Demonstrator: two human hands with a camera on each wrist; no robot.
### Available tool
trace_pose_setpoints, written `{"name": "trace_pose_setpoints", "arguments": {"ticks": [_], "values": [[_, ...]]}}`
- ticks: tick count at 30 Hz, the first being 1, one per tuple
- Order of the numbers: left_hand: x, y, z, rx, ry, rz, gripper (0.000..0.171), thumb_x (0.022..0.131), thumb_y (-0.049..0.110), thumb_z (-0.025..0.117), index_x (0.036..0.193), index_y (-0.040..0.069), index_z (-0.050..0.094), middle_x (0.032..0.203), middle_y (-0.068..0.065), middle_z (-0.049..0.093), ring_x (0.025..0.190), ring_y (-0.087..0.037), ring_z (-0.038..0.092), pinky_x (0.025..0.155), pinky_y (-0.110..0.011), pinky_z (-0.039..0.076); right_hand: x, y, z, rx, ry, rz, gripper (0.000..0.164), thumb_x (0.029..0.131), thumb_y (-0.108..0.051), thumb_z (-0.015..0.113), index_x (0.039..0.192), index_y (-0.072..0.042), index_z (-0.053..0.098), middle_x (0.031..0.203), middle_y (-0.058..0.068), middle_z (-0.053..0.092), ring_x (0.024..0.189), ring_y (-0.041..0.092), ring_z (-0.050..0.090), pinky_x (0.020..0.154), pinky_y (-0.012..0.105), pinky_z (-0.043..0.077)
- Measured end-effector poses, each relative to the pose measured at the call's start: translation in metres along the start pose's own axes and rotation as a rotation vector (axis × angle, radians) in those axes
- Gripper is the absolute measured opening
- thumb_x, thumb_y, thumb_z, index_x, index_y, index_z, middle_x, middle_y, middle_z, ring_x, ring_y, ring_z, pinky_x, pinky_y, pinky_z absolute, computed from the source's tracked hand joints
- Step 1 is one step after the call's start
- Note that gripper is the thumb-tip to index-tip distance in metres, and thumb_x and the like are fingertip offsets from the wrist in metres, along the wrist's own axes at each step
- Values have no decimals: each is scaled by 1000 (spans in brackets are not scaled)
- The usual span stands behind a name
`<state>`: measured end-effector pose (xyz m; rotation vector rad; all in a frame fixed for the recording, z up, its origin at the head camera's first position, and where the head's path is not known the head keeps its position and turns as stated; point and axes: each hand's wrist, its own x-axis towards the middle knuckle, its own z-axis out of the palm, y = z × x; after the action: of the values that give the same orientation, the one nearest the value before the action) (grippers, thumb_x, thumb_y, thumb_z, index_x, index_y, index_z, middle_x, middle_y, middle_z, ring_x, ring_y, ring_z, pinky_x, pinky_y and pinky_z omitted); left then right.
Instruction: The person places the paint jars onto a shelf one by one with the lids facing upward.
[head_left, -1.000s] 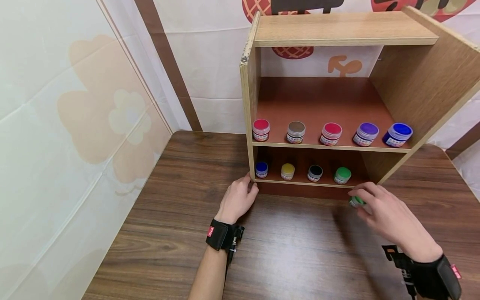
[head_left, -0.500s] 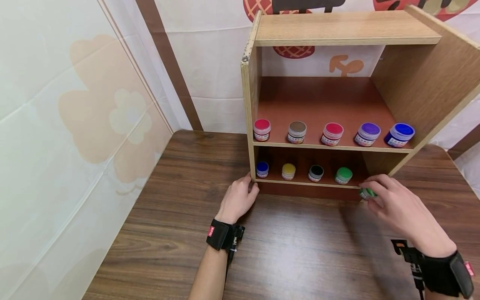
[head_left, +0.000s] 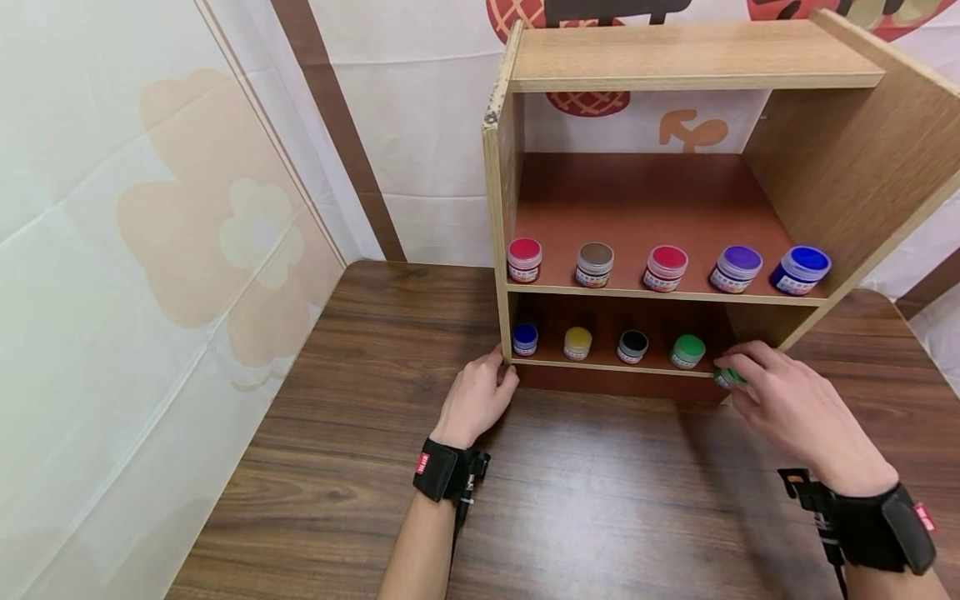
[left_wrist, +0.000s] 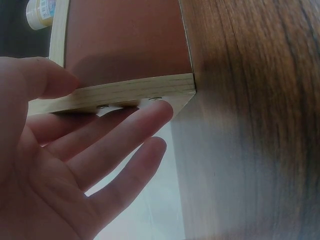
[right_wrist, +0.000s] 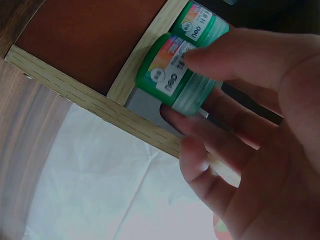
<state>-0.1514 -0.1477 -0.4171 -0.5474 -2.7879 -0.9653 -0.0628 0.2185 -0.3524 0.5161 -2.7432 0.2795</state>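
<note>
My right hand pinches a small green paint jar between thumb and fingers, at the right end of the lower shelf's front edge. Just left of it on that shelf stands another green paint jar. Further left come a black jar, a yellow jar and a blue jar. With the thumb in front and fingers along the outer side, my left hand holds the lower left side panel of the wooden shelf unit.
Along the upper shelf's front edge stand a red jar, a brown jar, another red jar, a purple jar and a larger blue jar. The unit stands on a dark wooden table before a patterned cloth.
My right hand has carried the green jar up and slightly right, from in front of the unit to the lower shelf's edge. My left hand keeps its place on the side panel.
</note>
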Motion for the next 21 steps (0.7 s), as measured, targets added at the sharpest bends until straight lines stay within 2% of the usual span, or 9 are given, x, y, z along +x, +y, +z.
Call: {"name": "trace_pose_setpoints", "arguments": {"ticks": [7, 14, 21], "values": [[0, 0, 0, 1, 4, 6, 33, 95, 17, 52, 123, 3, 63, 74, 1, 60, 51, -6, 45, 44, -21, 34, 4, -1, 2, -46, 0, 25, 39, 71, -6, 79, 107, -4, 66, 107, 14, 62, 85, 31, 63, 70, 53, 52], [0, 0, 0, 0, 4, 4, 31, 95, 17, 53, 120, 3, 64, 75, 0, 61, 53, -6, 47, 44, -21, 35, 8, 0, 5, -73, 36, 10, 39, 72, -3, 77, 109, 1, 65, 109, 19, 63, 100, 36, 56, 80, 55, 50], [0, 0, 0, -3, 3, 3, 31, 95, 18, 52, 120, 4, 63, 74, 0, 61, 51, -6, 46, 44, -22, 35, 10, 4, 9, -81, 71, -16, 42, 68, 2, 76, 108, 3, 64, 110, 22, 62, 101, 38, 55, 82, 57, 49]]}}
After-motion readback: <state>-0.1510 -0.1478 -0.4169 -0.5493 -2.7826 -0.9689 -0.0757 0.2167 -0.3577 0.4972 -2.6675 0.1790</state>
